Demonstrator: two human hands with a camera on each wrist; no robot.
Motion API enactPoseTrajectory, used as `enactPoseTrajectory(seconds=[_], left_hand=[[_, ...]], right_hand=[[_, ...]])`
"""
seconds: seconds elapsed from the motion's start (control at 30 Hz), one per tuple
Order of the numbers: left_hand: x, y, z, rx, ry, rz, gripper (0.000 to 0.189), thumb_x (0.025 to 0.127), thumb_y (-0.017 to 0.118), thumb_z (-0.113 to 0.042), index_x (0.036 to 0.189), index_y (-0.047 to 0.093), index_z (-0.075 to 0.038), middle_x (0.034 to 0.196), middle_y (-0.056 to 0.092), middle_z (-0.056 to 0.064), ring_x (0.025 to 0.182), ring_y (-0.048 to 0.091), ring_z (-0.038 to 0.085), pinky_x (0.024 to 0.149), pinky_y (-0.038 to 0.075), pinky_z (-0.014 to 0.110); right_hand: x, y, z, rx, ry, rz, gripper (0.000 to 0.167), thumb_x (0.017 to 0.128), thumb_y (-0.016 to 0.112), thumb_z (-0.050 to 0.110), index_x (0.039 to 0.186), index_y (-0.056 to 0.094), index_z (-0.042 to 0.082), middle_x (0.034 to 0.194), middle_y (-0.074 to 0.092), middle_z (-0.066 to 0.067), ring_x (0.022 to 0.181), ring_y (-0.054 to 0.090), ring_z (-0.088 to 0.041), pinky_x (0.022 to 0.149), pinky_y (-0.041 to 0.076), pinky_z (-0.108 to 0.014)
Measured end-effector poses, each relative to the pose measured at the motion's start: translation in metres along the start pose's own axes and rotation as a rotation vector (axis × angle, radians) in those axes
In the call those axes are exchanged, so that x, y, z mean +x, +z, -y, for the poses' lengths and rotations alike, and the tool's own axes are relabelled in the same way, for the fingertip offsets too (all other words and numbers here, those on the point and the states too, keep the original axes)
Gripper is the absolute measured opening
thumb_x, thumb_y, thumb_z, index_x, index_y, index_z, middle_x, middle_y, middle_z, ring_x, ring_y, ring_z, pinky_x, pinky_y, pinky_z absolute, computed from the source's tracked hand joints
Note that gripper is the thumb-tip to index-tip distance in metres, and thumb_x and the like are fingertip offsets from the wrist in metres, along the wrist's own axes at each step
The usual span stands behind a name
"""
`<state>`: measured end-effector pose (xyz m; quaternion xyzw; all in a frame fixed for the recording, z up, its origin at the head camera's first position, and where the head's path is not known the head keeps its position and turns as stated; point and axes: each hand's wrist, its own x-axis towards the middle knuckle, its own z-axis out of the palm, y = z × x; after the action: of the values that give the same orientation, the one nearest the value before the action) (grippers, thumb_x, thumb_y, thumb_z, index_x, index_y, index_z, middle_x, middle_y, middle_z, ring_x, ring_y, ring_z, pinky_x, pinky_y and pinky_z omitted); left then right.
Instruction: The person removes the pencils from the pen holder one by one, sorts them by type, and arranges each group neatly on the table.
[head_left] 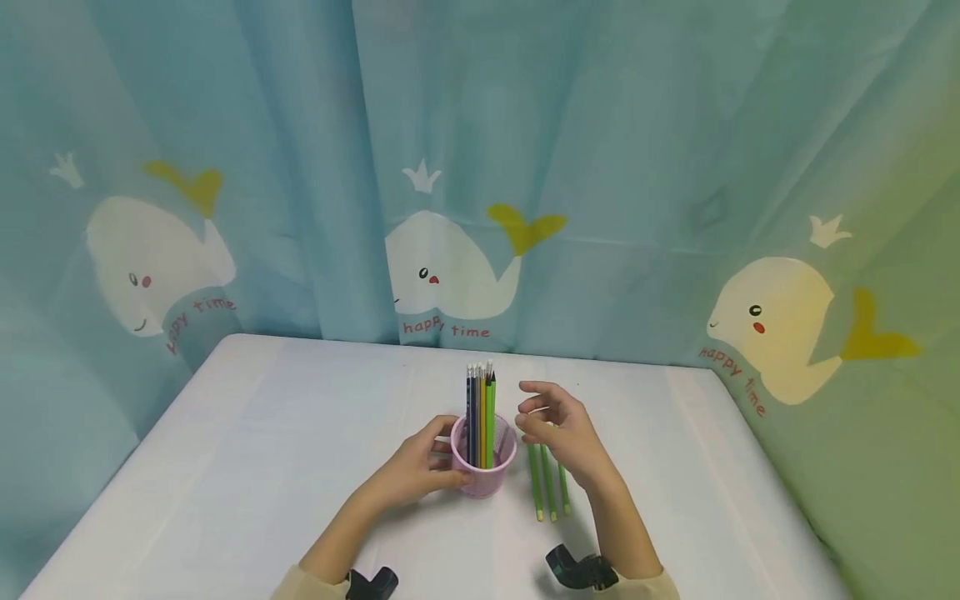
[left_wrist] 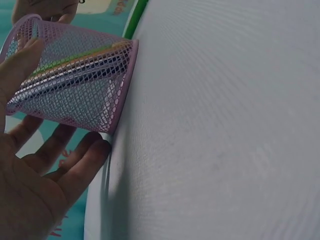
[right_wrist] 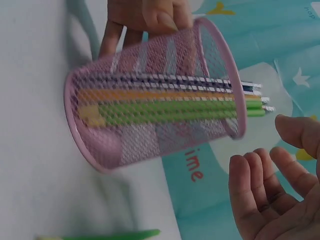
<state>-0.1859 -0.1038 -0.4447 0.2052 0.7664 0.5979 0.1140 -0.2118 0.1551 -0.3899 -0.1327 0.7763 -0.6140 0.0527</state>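
Observation:
A pink mesh pencil cup (head_left: pixel 482 483) stands upright on the white table. Several pencils (head_left: pixel 481 417) are in it, dark blue, orange-yellow and green. My left hand (head_left: pixel 411 468) holds the cup from its left side, thumb on the near side and fingers around the far side. Just right of the rim, my right hand (head_left: pixel 561 429) is raised with loosely bent fingers and nothing between them; the right wrist view shows it apart from the cup. Three green pencils (head_left: pixel 549 487) lie side by side on the table below the right hand, their far ends partly hidden by it.
The white table (head_left: pixel 247 442) stretches out to both sides of the cup. Behind it hangs a blue-green curtain (head_left: pixel 645 167) printed with whales, touching the table's far edge. Black wrist mounts (head_left: pixel 581 569) sit at both sleeves.

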Motion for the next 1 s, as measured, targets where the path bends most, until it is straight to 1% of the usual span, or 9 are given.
enactPoseTrajectory(seconds=[0.2,0.33,0.43,0.5,0.57,0.67,0.8,0.93,1.0], left_hand=[[-0.002,-0.001,-0.002,-0.003,-0.002,-0.002,0.069,0.083,0.081,-0.016,0.141,0.043,-0.011,0.137,0.053,0.015,0.121,0.059,0.035,0.100,0.054,0.044],[0.000,0.000,-0.003,-0.007,-0.024,0.000,0.070,0.084,0.081,-0.018,0.142,0.043,-0.012,0.138,0.052,0.014,0.122,0.059,0.035,0.101,0.053,0.046],[0.001,0.001,-0.003,-0.006,-0.025,0.001,0.071,0.084,0.081,-0.018,0.142,0.042,-0.011,0.139,0.052,0.015,0.122,0.059,0.036,0.101,0.053,0.045],[0.001,0.000,-0.003,-0.011,-0.032,0.006,0.072,0.083,0.082,-0.017,0.143,0.042,-0.012,0.140,0.052,0.015,0.123,0.059,0.035,0.100,0.054,0.044],[0.002,-0.001,-0.004,-0.017,-0.027,0.002,0.072,0.084,0.081,-0.017,0.143,0.042,-0.011,0.140,0.052,0.016,0.123,0.058,0.036,0.100,0.054,0.044],[0.002,-0.005,-0.003,-0.034,-0.029,-0.001,0.071,0.084,0.081,-0.016,0.143,0.042,-0.010,0.139,0.051,0.017,0.123,0.058,0.037,0.100,0.054,0.043],[0.002,-0.004,0.000,-0.046,-0.030,0.006,0.070,0.085,0.080,-0.014,0.143,0.041,-0.009,0.138,0.052,0.018,0.124,0.057,0.038,0.100,0.054,0.043],[0.002,0.002,0.001,-0.047,-0.023,0.013,0.071,0.085,0.080,-0.014,0.144,0.041,-0.009,0.139,0.052,0.017,0.123,0.058,0.037,0.100,0.054,0.042],[0.001,0.001,0.000,-0.035,-0.020,0.012,0.071,0.084,0.080,-0.014,0.143,0.041,-0.008,0.139,0.052,0.018,0.123,0.058,0.037,0.099,0.054,0.042]], right_hand=[[-0.001,0.013,0.004,-0.003,-0.020,-0.026,0.048,0.091,0.072,0.015,0.136,0.055,0.010,0.118,0.059,-0.024,0.100,0.064,-0.028,0.075,0.062,-0.037],[0.001,0.018,0.009,-0.115,-0.018,-0.073,0.050,0.091,0.073,0.016,0.138,0.056,0.012,0.123,0.063,-0.016,0.108,0.064,-0.028,0.079,0.061,-0.037],[0.004,0.023,0.010,-0.194,-0.014,-0.110,0.049,0.091,0.073,0.013,0.137,0.057,0.011,0.122,0.066,-0.013,0.111,0.063,-0.030,0.085,0.059,-0.042],[0.006,0.026,0.011,-0.211,-0.016,-0.119,0.049,0.090,0.072,0.010,0.137,0.057,0.009,0.122,0.066,-0.015,0.112,0.063,-0.032,0.088,0.057,-0.046],[0.010,0.028,0.013,-0.224,-0.035,-0.113,0.050,0.090,0.072,0.010,0.138,0.056,0.009,0.123,0.065,-0.016,0.112,0.064,-0.033,0.091,0.056,-0.049],[0.012,0.030,0.012,-0.244,-0.073,-0.069,0.052,0.091,0.073,0.016,0.139,0.055,0.011,0.125,0.065,-0.016,0.114,0.064,-0.032,0.095,0.055,-0.051],[0.006,0.026,0.007,-0.273,-0.086,-0.035,0.054,0.091,0.073,0.025,0.141,0.054,0.014,0.128,0.066,-0.012,0.120,0.062,-0.032,0.101,0.052,-0.052],[-0.001,0.019,0.007,-0.271,-0.068,-0.068,0.053,0.091,0.073,0.025,0.140,0.055,0.016,0.129,0.066,-0.010,0.123,0.060,-0.031,0.103,0.050,-0.052],[-0.001,0.021,0.008,-0.261,-0.069,-0.068,0.052,0.091,0.073,0.026,0.139,0.056,0.016,0.129,0.066,-0.010,0.123,0.060,-0.031,0.103,0.050,-0.051]])
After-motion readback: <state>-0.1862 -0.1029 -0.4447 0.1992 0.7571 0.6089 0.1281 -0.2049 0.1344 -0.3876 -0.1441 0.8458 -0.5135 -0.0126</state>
